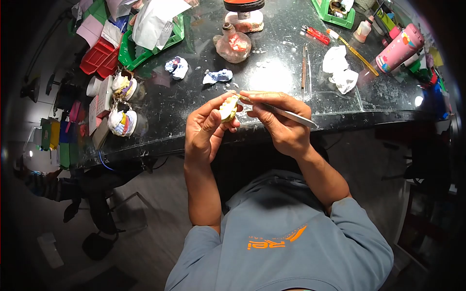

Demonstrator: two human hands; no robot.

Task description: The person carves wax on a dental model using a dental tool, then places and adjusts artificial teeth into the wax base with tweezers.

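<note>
A black, scuffed bench (167, 119) spans the view, its surface dusted with white specks and crumbs. Nearest it comes the person's grey shirt (286, 213) with orange lettering. On the bench's far left stands a green tray (127, 54) holding white papers; on the far right a pink bottle (400, 47) leans outward. The left hand (206, 128) is curled, thumb and fingers pinching a tooth model; the right hand (290, 130) is closed around a slim metal tool. Both are raised over the bench's near edge. Two larger plaster models (121, 122) sit at left, and a rounded glass vessel (234, 47) stands beyond the hands. Crumpled white paper (340, 72) lies to the right. The tooth model (228, 107), whitish with yellow-green, is between the left fingertips, smaller than that paper. Two bluish-white lumps (176, 68) lie apart behind it. Thinnest is the metal tool (293, 116), its working end at the model's upper edge; whether they touch is unclear.
</note>
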